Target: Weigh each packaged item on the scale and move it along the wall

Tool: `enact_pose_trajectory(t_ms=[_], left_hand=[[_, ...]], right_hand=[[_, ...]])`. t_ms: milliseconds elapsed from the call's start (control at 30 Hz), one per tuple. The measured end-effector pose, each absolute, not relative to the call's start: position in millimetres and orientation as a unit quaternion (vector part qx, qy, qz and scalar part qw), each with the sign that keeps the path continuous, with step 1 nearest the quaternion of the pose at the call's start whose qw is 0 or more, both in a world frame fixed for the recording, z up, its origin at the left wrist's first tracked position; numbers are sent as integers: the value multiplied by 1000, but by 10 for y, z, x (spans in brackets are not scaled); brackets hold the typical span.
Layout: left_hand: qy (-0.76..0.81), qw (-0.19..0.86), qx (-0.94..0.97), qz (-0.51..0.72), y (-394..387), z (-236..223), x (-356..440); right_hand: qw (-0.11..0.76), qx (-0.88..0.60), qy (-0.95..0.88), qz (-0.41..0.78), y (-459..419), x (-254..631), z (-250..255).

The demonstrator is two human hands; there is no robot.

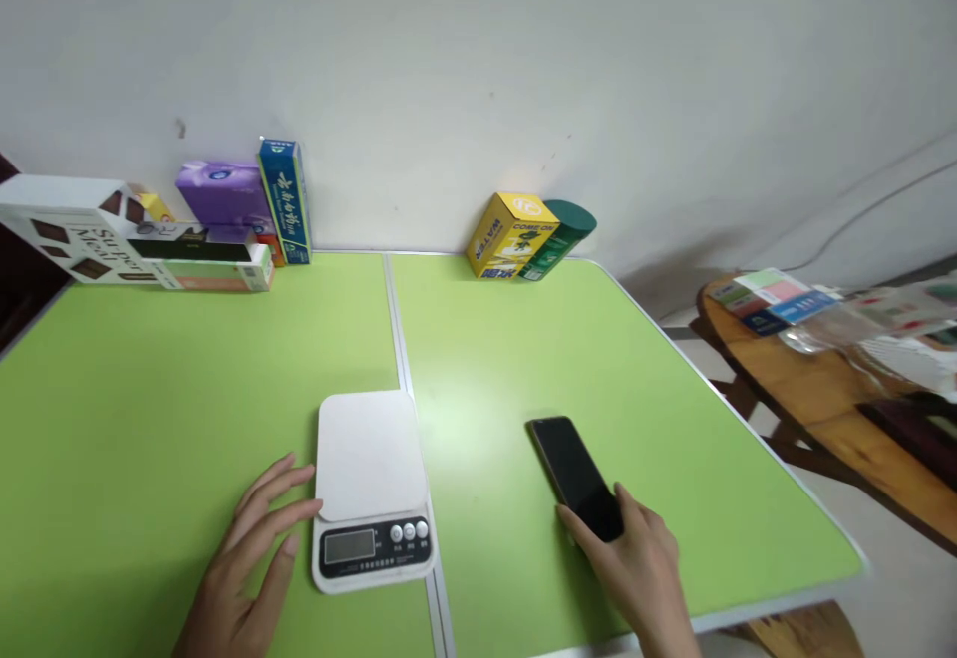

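A white digital kitchen scale (372, 459) lies on the green table, its dark display panel toward me and its screen blank. My left hand (250, 563) is at the scale's left side, fingers apart, with the fingertips at or very near its edge; nothing is in it. To the right, my right hand (635, 563) grips the near end of a black smartphone (572, 469) between thumb and fingers. The phone's dark screen faces up, and its far end points away and slightly left. Whether the phone rests fully on the table I cannot tell.
Several boxes, among them a purple box (224, 194) and a blue toothpaste box (285, 201), stand at the back left by the wall. A yellow box (512, 236) and a green container (560, 237) stand at back centre. Beyond the table's right edge, a wooden stool (778, 379) holds packages.
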State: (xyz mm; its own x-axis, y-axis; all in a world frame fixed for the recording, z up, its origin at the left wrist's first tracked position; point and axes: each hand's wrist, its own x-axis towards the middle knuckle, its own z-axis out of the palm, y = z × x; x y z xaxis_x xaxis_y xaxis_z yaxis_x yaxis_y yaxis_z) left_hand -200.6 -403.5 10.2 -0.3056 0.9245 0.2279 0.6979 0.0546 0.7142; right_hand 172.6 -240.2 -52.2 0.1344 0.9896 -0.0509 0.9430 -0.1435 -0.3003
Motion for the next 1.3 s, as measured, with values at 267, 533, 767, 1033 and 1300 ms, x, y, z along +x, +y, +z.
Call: enact_pose_trajectory(t_ms=[267,533,767,1033,1300], left_hand=[[723,158,560,373,-4007,139,-2201],[731,223,531,366,-3661,312,-3117],[758,174,285,560,-2814,242,-4494],[770,105,213,592,-2146,72,-4961],[782,97,227,572,-2393,193,-4657]], right_hand=[[169,-684,-705,76,-2367,1285,-274],[113,-332,-801,485,-2421,-677,261],[240,-284,-680,632,-1630,-2426,212],[343,-393,-670,527,-1227,-3557,-6],[316,-402,-680,526,-1395,-3233,172]])
